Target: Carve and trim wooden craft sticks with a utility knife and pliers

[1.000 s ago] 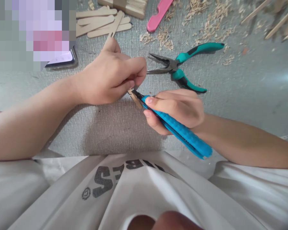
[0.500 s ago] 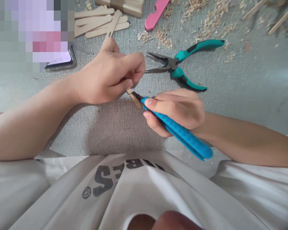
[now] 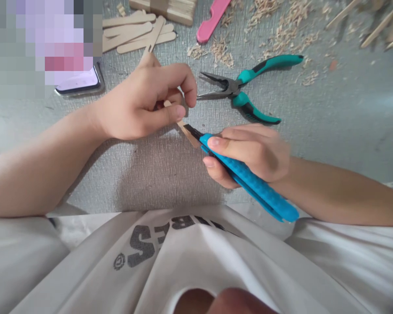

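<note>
My left hand (image 3: 150,98) pinches a wooden craft stick (image 3: 190,136), whose near end slants down to the right past my thumb. Part of the stick is hidden by my fingers. My right hand (image 3: 249,150) is wrapped round a blue utility knife (image 3: 260,189), thumb on top of the handle. The knife's dark blade (image 3: 192,130) lies against or just over the stick, close to my left thumb. Just beyond my left fingertips, needle-nose pliers (image 3: 232,87) with teal and black handles lie spread on the table.
Several loose craft sticks (image 3: 131,32) and a banded bundle of sticks (image 3: 165,9) lie at the back left. A pink tool handle (image 3: 211,24) rests near piles of wood shavings (image 3: 222,52). A phone (image 3: 80,80) is at the left, and more sticks (image 3: 380,27) are at the far right.
My right hand and the knife have shifted slightly right and down, along the stick. My left index finger has lifted and loosened, showing more of the stick beside my thumb.
</note>
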A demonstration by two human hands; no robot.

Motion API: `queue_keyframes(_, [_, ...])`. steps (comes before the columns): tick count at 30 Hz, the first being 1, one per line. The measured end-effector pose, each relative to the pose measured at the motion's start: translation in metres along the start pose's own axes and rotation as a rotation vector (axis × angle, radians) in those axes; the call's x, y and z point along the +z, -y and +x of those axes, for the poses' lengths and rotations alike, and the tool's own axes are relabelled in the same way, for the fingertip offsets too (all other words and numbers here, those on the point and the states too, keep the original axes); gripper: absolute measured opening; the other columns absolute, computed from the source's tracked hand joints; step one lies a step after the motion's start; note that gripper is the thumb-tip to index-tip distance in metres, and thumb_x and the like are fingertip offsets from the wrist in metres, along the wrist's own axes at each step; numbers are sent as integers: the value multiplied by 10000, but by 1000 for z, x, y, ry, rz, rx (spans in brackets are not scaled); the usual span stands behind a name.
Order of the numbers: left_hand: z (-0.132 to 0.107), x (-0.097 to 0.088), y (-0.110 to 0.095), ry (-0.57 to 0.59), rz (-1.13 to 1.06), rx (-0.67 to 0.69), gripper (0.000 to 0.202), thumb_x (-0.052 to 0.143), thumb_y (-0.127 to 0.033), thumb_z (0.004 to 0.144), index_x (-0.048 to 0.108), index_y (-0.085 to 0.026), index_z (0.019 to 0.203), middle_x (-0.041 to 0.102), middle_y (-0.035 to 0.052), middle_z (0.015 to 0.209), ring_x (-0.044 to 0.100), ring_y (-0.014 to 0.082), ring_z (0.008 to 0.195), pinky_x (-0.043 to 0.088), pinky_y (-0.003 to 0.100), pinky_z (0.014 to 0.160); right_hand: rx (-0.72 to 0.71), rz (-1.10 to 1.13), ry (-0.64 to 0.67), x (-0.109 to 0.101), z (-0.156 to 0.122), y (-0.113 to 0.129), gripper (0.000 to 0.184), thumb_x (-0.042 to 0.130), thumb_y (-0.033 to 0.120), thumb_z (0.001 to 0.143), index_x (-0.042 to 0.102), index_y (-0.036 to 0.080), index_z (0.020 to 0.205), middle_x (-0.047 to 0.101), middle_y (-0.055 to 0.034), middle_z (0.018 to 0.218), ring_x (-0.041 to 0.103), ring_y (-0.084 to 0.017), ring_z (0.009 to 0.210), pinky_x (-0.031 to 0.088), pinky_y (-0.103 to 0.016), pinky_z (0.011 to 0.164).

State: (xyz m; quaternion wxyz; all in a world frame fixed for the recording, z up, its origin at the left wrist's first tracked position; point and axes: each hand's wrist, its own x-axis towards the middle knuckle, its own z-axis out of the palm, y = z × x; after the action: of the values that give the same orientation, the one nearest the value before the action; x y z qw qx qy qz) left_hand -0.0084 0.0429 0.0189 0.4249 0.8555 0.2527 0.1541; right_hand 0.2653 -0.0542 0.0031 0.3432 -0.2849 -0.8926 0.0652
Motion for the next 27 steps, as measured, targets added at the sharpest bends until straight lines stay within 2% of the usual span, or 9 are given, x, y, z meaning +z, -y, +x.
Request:
queue_keyframes(4, [0,0,2,-20,32,17,219,576,-388,1085,733,-239,1118,690,-55,751,551,147,670,408,587,1148,29,-17,-14,0,-2,-1,290,679,331,1042,603,358,1320,740,99,717,678,-180,544,580,-324,536])
queue_keyframes(10, [3,6,0,-23,120,10,215,548,-377,1064,711,-239,1038,743,-8,826,581,160,685,438,608,1106,-3,30,-22,4,3,0,248,669,282,1033,614,330,1270,741,91,713,673,-177,536,583,-318,541])
queue_keyframes(12, [3,9,-1,-15,198,-11,198,546,-381,1061,702,-260,1037,751,10,883,659,206,772,445,614,1118,-4,56,-34,5,4,2,254,680,252,1028,610,281,1270,734,73,708,662,-176,525,574,-317,532])
queue_keyframes(14, [2,14,-1,-14,333,-31,225,529,-410,1074,711,-278,1061,755,60,1032,721,290,972,458,629,1109,22,83,-15,6,4,4,276,687,229,1030,600,254,1291,740,65,718,664,-172,528,576,-316,542])
queue_keyframes(17, [0,20,2,-46,501,-55,297,556,-500,1092,736,-277,1167,692,146,1322,660,413,1258,445,675,1093,58,98,9,7,3,6,276,683,228,1035,595,272,1293,746,83,729,696,-170,552,597,-315,574])
queue_keyframes(22, [-2,28,5,-106,586,-106,511,624,-665,1071,714,-206,1276,596,229,1445,533,464,1308,371,713,1096,60,73,69,5,1,7,227,643,215,1037,597,281,1249,749,66,760,687,-170,570,578,-328,561])
queue_keyframes(27, [1,31,1,-100,608,-178,472,735,-506,1002,650,-199,1350,543,245,1492,482,476,1323,342,717,1087,35,23,77,4,3,10,176,616,230,1057,621,262,1230,718,53,724,650,-162,549,567,-325,546])
